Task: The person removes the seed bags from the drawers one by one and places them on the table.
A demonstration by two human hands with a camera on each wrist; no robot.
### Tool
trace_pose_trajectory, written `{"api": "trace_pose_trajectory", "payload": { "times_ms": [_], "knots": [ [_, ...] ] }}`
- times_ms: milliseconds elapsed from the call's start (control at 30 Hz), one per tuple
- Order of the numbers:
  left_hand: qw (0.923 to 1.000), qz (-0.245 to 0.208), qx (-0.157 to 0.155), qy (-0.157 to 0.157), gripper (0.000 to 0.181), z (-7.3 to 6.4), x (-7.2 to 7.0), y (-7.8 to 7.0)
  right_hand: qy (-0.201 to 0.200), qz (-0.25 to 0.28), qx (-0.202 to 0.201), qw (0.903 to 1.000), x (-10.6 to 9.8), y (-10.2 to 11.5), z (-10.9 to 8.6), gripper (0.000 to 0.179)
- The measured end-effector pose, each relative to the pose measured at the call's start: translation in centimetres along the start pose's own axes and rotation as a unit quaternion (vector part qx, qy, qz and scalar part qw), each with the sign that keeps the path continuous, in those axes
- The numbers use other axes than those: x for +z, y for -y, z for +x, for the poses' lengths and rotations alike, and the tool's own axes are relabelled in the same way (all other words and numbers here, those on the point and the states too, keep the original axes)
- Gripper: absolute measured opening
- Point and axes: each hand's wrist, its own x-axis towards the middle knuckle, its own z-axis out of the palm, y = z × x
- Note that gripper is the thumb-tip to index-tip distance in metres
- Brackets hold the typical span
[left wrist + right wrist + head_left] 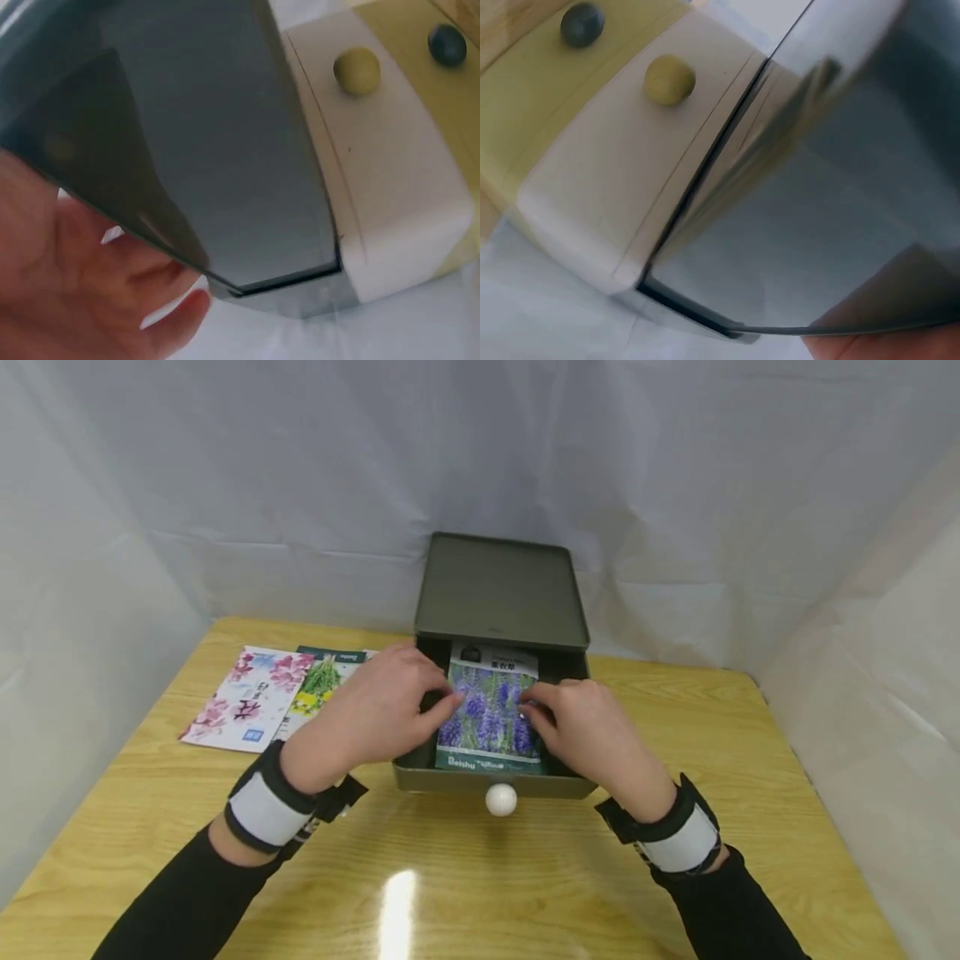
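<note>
A seed packet with purple lavender flowers [487, 718] lies face up in the pulled-out, dark grey-green drawer [450, 782]. At its left edge my left hand [378, 706] pinches it, thumb on the printed face. The right hand [592, 731] pinches the opposite edge with thumb and forefinger. Both wrist views look up at the drawer's underside [217, 135], so the packet is hidden there. Several loosely bent fingers [161, 289] of the left hand show outside the drawer wall. Only a small part of the right hand [885, 345] appears in its wrist view.
The cabinet top [502, 589] stands behind the drawer, whose front bears a white knob [501, 799]. Below are a white drawer with a yellow knob [357, 71] and a yellow one with a dark knob [447, 45]. Left on the table lie a pink-blossom packet [247, 702] and a green-vegetable packet [318, 685].
</note>
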Motion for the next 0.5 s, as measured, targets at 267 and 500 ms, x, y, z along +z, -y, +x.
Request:
{"api": "trace_pose_trajectory", "payload": {
  "times_ms": [267,500],
  "knots": [
    [0.9884,-0.133,-0.063,-0.035,0.022,-0.2,0.7,-0.5,-0.026,0.121,-0.009,0.9922,-0.1,-0.5,-0.4,0.017],
    [0.9797,-0.186,-0.068,0.034,0.02,0.2,0.4,-1.2,-0.006,0.106,-0.041,0.9935,-0.2,-0.7,-0.4,0.021]
  ]
}}
